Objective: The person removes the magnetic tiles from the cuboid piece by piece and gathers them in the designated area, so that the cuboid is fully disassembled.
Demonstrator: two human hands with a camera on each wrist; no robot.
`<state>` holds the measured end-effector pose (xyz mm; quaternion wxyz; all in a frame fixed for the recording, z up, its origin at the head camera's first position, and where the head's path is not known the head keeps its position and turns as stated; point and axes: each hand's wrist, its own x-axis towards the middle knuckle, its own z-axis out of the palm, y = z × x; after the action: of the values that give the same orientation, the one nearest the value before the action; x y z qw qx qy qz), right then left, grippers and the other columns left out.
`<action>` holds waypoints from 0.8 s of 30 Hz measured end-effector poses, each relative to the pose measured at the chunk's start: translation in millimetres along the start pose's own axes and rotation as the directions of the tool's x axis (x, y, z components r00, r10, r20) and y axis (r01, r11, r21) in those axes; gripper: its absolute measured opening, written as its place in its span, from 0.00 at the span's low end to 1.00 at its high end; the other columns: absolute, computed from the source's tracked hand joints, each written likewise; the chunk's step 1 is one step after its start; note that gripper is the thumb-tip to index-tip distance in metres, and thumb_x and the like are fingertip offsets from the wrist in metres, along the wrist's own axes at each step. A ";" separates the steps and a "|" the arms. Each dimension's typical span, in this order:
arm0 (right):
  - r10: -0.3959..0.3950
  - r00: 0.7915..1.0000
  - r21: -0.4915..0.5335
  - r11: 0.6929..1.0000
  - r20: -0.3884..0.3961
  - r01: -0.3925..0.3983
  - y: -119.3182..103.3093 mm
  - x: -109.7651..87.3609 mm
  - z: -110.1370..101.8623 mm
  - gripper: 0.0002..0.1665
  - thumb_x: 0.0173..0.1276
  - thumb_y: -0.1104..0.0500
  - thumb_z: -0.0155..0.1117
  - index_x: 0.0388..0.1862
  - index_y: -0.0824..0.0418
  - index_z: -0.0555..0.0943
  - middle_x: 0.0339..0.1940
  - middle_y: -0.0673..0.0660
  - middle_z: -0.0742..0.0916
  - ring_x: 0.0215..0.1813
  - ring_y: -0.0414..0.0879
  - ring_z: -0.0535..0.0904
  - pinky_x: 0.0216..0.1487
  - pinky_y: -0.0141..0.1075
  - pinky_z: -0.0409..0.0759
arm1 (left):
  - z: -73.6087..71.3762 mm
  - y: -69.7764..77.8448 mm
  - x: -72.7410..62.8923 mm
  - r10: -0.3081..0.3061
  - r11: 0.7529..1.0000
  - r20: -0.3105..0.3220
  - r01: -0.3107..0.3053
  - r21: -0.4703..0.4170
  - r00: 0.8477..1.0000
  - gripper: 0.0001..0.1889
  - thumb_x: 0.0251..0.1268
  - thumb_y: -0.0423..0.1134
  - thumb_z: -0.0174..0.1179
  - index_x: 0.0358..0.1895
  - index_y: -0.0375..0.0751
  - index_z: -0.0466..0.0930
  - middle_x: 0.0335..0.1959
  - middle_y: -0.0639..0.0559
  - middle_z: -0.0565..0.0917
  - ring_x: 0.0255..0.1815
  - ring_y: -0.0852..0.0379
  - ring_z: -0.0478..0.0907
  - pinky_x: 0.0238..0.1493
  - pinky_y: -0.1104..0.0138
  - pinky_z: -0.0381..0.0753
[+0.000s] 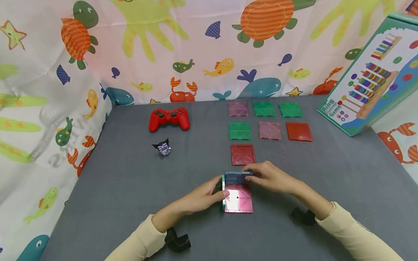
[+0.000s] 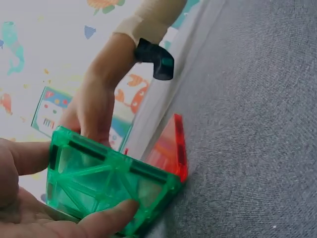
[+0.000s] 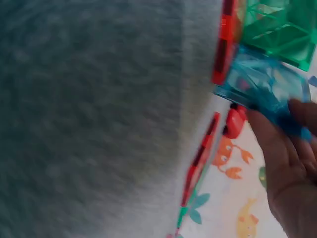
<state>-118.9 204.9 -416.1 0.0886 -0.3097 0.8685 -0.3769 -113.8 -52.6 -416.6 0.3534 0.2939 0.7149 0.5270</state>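
A pinkish-red magnetic tile point(image 1: 240, 203) lies flat on the table in the head view. Along its left edge stands a green magnetic tile point(image 2: 94, 173), which my left hand point(image 1: 204, 195) pinches, the thumb reaching over the inner side. My right hand point(image 1: 272, 176) grips a blue magnetic tile point(image 3: 265, 82) by its right end. That blue tile is upright at the far edge of the flat tile, its end close to the green one. Whether the blue tile touches the others I cannot tell.
Behind the hands lie a red tile point(image 1: 243, 154) and two rows of green, pink and red tiles point(image 1: 240, 131). A red game controller point(image 1: 169, 119) and a small figurine point(image 1: 163, 148) are at the left. A game box point(image 1: 369, 79) leans at the right rear.
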 end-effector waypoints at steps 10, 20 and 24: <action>0.215 0.970 0.179 0.965 -0.117 -0.192 10.5 1.9 2.4 0.16 0.66 0.58 0.58 0.48 0.67 0.77 0.33 0.59 0.87 0.30 0.43 0.83 0.30 0.30 0.78 | 4.8 3.4 2.2 -0.087 0.989 -0.070 0.095 0.114 0.994 0.32 0.70 0.47 0.46 0.68 0.31 0.52 0.68 0.37 0.59 0.71 0.45 0.53 0.68 0.50 0.52; 0.512 0.849 0.573 0.737 -0.128 -0.358 36.2 -16.8 -64.1 0.23 0.67 0.56 0.56 0.55 0.68 0.65 0.29 0.40 0.84 0.33 0.35 0.80 0.40 0.33 0.80 | 3.4 0.2 -1.6 -0.090 0.990 -0.078 0.097 0.098 0.993 0.35 0.69 0.51 0.46 0.69 0.31 0.49 0.69 0.37 0.57 0.72 0.45 0.51 0.68 0.50 0.52; 0.563 0.826 0.455 0.740 -0.016 -0.495 63.8 -27.7 -91.7 0.25 0.67 0.55 0.57 0.56 0.70 0.67 0.30 0.45 0.81 0.35 0.37 0.76 0.42 0.32 0.79 | 1.1 -2.8 -3.0 -0.082 0.995 -0.061 0.085 0.048 0.995 0.36 0.69 0.50 0.46 0.70 0.29 0.47 0.70 0.36 0.55 0.73 0.45 0.48 0.69 0.49 0.49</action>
<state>-162.5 310.1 -399.4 0.1920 0.0076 0.8187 -0.5411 -111.3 -55.1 -418.9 0.3465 0.2568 0.7496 0.5020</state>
